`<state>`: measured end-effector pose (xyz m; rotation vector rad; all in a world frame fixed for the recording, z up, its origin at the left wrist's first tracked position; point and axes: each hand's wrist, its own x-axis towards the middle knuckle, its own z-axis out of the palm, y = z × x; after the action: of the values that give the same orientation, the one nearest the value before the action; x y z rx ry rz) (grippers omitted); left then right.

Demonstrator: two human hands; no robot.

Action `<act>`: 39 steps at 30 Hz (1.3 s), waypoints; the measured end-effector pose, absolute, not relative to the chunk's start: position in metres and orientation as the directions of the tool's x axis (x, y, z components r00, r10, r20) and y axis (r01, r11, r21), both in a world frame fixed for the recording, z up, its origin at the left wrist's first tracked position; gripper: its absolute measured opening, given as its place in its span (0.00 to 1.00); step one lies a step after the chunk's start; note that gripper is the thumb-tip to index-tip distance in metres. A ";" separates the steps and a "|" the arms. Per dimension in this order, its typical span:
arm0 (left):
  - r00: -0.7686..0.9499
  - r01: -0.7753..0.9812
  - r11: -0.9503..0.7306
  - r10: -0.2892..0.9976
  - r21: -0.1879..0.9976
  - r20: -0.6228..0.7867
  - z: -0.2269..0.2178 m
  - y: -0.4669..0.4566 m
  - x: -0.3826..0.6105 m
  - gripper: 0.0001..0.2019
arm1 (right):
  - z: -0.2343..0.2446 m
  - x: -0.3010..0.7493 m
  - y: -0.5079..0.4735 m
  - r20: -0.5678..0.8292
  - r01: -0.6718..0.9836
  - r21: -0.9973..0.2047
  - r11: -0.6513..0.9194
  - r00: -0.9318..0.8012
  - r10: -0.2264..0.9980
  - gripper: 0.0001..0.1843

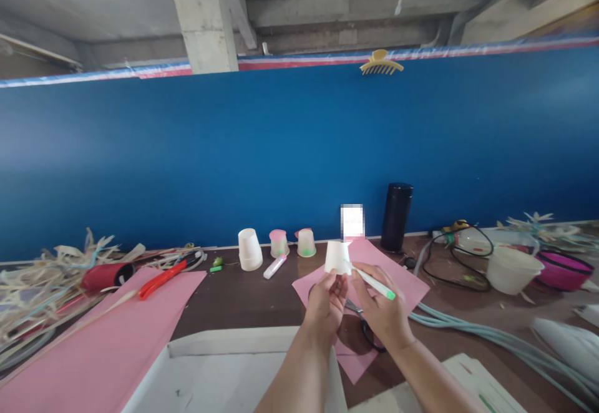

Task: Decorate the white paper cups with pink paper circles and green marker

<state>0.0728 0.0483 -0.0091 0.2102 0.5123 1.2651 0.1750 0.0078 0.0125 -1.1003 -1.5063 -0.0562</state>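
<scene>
My left hand [329, 297] grips a white paper cup [336, 257] by its lower edge, bottom side up. A white marker with a green end [377, 284] is held in my right hand [384, 307], its tip at the cup's right side. Beneath both hands lie pink paper [402, 276] and scissors with black handles [369, 336], partly hidden by my right hand. Further left stand a stack of upturned white cups [249, 251] and two small cups with pink and green parts, one [279, 244] beside the other [306, 243]. A pale marker [275, 266] lies before them.
A white box lid [224, 339] is in front. Left are pink sheets [103, 350], red-handled pliers [162, 279] and tangled strips [32, 282]. A black cylinder [397, 216] stands behind; at right are cables [496, 332], a white tub [513, 269] and a magenta bowl [564, 271].
</scene>
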 end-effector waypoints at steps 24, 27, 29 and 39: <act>0.176 -0.859 0.237 0.969 0.454 -0.174 -0.019 0.053 0.079 0.01 | 0.003 0.177 0.014 0.647 0.634 -0.644 0.428 0.152 0.747 0.13; 0.169 -0.856 0.229 0.971 0.464 -0.168 -0.019 0.054 0.079 0.01 | 0.001 0.178 0.015 0.644 0.641 -0.639 0.425 0.144 0.752 0.12; 0.174 -0.852 0.234 0.970 0.468 -0.169 -0.019 0.054 0.079 0.01 | 0.000 0.179 0.017 0.648 0.648 -0.631 0.426 0.140 0.748 0.12; 0.174 -0.843 0.239 0.969 0.482 -0.175 -0.016 0.053 0.079 0.03 | 0.000 0.178 0.017 0.645 0.681 -0.611 0.404 0.133 0.752 0.12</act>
<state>0.0787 0.0527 -0.0164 0.3029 0.4955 1.3119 0.1784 0.0171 0.0004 -1.3070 -1.5769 0.0828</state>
